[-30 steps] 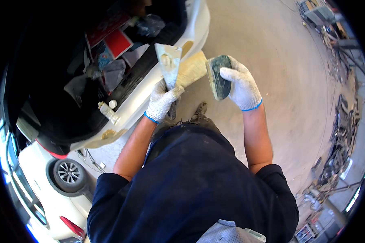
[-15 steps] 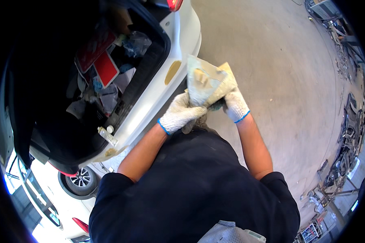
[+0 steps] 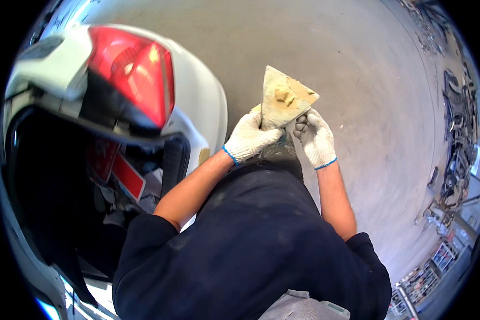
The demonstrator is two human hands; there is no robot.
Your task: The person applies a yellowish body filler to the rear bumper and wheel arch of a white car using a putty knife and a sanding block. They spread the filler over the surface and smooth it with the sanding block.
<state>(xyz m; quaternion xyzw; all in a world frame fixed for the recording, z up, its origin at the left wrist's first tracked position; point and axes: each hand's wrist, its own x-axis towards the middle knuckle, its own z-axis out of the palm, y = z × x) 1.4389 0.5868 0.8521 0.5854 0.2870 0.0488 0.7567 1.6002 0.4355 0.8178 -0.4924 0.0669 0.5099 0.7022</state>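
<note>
Looking down through the head view, we grasp a triangular plate (image 3: 277, 110) smeared with yellowish paste (image 3: 284, 96) in our gloved left hand (image 3: 249, 138), at one o'clock from the view's centre. Our right hand (image 3: 318, 143), curled inward (whether gripping anything, we cannot tell), sits at the plate's five o'clock. A red tail light (image 3: 130, 69) sits at ten o'clock.

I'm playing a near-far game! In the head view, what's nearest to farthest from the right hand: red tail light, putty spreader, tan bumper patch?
From the right hand:
1. putty spreader, close by, in the left hand
2. tan bumper patch, off to the left
3. red tail light, farther left and higher up
</note>
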